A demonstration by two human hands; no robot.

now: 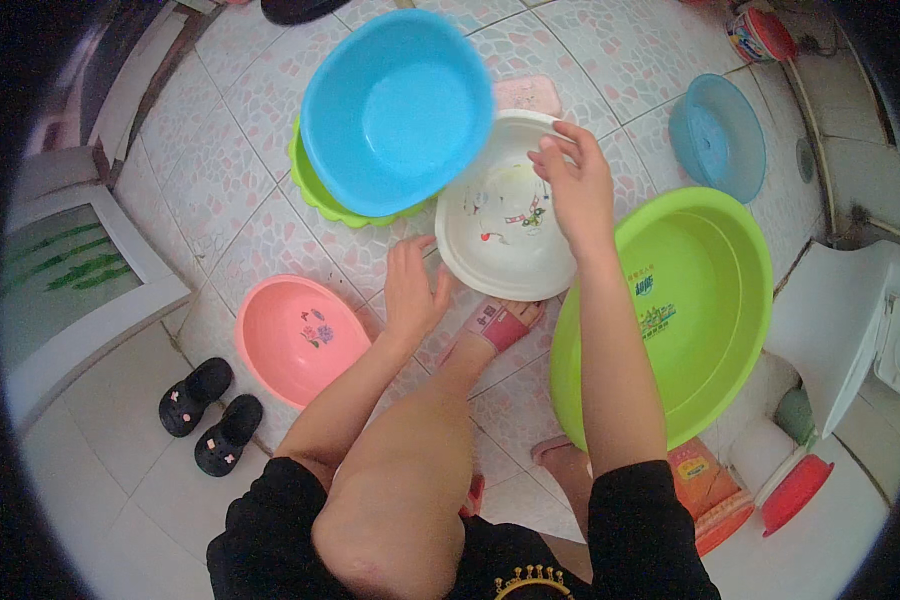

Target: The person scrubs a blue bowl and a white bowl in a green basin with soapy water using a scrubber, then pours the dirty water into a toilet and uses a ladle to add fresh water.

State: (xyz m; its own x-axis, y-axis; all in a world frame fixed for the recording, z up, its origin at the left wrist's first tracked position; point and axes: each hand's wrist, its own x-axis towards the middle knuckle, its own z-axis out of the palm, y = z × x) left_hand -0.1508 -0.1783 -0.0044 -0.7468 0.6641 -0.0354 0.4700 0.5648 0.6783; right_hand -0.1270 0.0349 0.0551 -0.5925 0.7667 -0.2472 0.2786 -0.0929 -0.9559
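A white basin (495,259) with printed pictures inside rests before me, close to my slippered foot. My right hand (581,195) is over its right side, fingers loosely bent, with nothing visible between them; the hand hides part of the rim. Just outside the lower left rim is my left hand (411,289), thumb apart from the fingers and holding nothing. Whether its thumb touches the rim I cannot tell. A blue basin (412,112), slightly blurred along its right edge, overlaps a green scalloped-edge basin (313,196) and reaches the white one's upper left rim.
A pink basin (300,341) lies left of my leg, near black clogs (208,412). At right are a large green tub (709,300), a translucent blue basin (718,139) and a red-lidded bucket (759,36). An orange container (701,480) stands lower right. Tiles cover the floor.
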